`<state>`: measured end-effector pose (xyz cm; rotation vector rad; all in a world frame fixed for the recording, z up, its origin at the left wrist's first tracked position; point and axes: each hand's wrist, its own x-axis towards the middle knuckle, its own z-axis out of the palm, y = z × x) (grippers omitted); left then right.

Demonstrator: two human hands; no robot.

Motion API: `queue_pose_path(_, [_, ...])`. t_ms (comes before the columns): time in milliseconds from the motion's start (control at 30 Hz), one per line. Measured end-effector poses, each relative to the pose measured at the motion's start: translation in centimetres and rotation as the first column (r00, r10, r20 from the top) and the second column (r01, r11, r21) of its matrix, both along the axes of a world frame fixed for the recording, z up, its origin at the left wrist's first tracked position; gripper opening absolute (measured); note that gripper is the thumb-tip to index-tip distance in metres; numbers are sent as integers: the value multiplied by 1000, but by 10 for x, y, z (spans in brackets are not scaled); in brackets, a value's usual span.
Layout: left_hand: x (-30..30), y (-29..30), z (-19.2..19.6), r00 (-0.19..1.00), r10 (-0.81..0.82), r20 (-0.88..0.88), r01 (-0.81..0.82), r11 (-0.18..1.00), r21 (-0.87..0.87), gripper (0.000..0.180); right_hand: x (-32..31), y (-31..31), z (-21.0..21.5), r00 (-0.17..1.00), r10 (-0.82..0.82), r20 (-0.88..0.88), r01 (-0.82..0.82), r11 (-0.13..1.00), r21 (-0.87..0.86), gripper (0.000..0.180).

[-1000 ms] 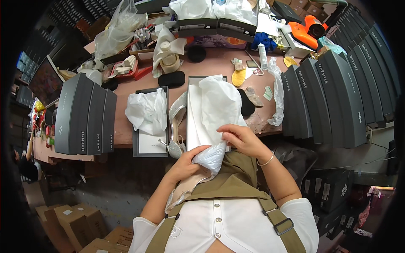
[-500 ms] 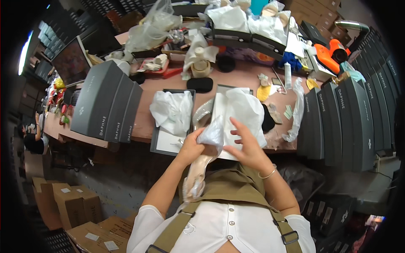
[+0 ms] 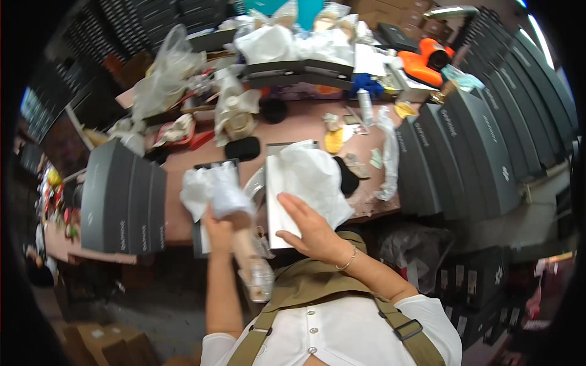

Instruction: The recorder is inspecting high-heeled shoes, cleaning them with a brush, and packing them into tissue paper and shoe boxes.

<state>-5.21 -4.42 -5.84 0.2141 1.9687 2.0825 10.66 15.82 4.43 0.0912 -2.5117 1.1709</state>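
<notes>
Here's the pinkish worktop (image 3: 305,123), black pad (image 3: 242,148) on it: tape roll (image 3: 239,129) just beyond that pad, yellow piece (image 3: 334,141) to its right, open box (image 3: 274,210) nearer, rightward.

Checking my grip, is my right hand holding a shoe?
No, your left hand holds the shoe while your right hand is open.
</notes>
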Motion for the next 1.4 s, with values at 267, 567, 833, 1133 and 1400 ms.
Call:
queue_pose_path(267, [-45, 32, 88, 796, -279, -537, -53, 852, -521, 57, 56, 207, -44, 575, -818, -22, 754, 519, 403, 83])
queue_pose_path(567, [26, 124, 105, 478, -526, -703, 206, 845, -493, 80, 25, 205, -4, 862, -419, 284, 465, 877, -119, 33])
queue_pose_path(833, [20, 115, 157, 25, -726, -688, 231, 673, -702, 46, 34, 138, 56, 706, 551, 445, -240, 777, -582, 32])
queue_pose_path(1133, [8, 51, 131, 666, -731, -152, 546, 615, -569, 20, 43, 123, 38, 824, 96, 558, -220, 962, 160, 52])
queue_pose_path(1400, [-4, 17, 63, 706, -706, 56, 582, 533, -614, 24, 74, 139, -69, 885, -87, 458, 355, 761, -543, 24])
